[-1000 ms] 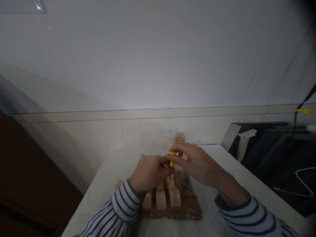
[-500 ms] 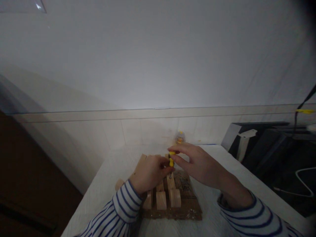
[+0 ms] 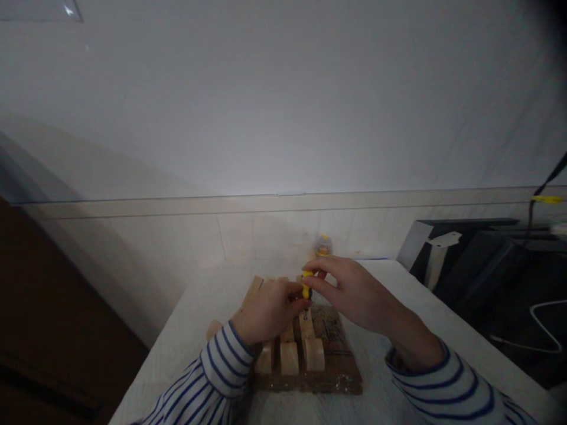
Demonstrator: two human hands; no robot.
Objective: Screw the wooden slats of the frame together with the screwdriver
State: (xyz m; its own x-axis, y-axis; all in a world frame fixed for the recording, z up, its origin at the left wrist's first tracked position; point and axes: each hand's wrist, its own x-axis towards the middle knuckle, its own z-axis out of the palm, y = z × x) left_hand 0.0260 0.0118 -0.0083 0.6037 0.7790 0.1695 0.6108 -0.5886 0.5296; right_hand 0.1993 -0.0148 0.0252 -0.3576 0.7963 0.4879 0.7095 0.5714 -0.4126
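My left hand and my right hand meet above a brown cardboard piece. Pinched between their fingertips is a small yellow-and-black piece, held upright. The left fingers grip its lower part, the right thumb and fingers its top. Its exact kind is too small to make out. Under and in front of my left hand, several pale wooden blocks stand on the cardboard in rows; some are partly hidden by the hand. One block bears dark marks.
A small clear container with yellow contents stands at the table's back, by the wall. Another wooden block lies left of my wrist on the white table. Dark flat panels and a white cable are off the right edge.
The yellow-and-black piece has turned slightly between my fingertips, and its upper and lower parts now line up more upright. My right forearm has shifted a little to the left.
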